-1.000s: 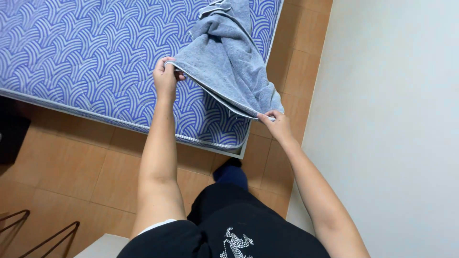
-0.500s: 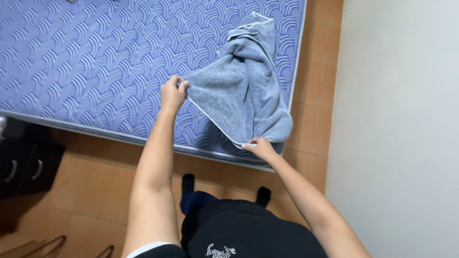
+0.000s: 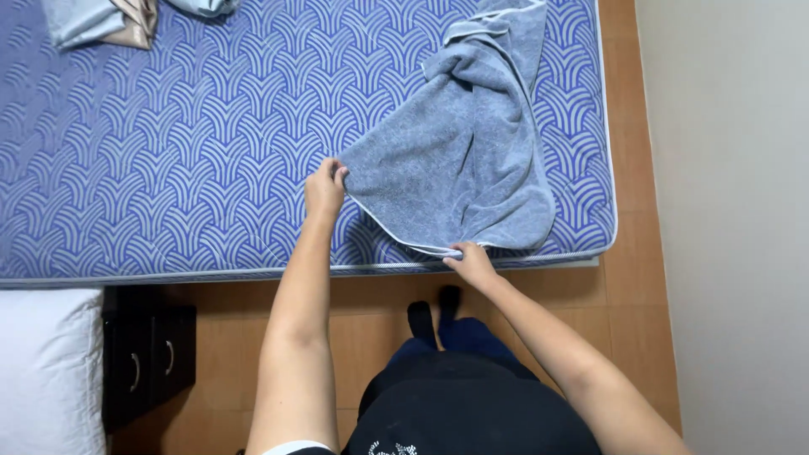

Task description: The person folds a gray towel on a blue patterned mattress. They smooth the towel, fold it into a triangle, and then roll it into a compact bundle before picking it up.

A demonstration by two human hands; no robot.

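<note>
A grey-blue towel (image 3: 468, 152) lies partly bunched on the blue patterned mattress (image 3: 168, 152) near its right corner. My left hand (image 3: 324, 187) pinches the towel's near-left corner, just above the mattress. My right hand (image 3: 470, 261) grips the towel's near edge at the mattress's front edge. The towel's near edge stretches between both hands; its far part is crumpled and folded over itself.
Folded grey and beige cloths (image 3: 101, 18) lie at the mattress's far left. A dark bedside cabinet (image 3: 147, 358) and a white pillow (image 3: 46, 371) stand at lower left. Wooden floor (image 3: 628, 278) runs along the white wall (image 3: 733, 211) on the right.
The towel has come down from mid-air onto the mattress. Both hands have moved forward and spread its near edge flatter.
</note>
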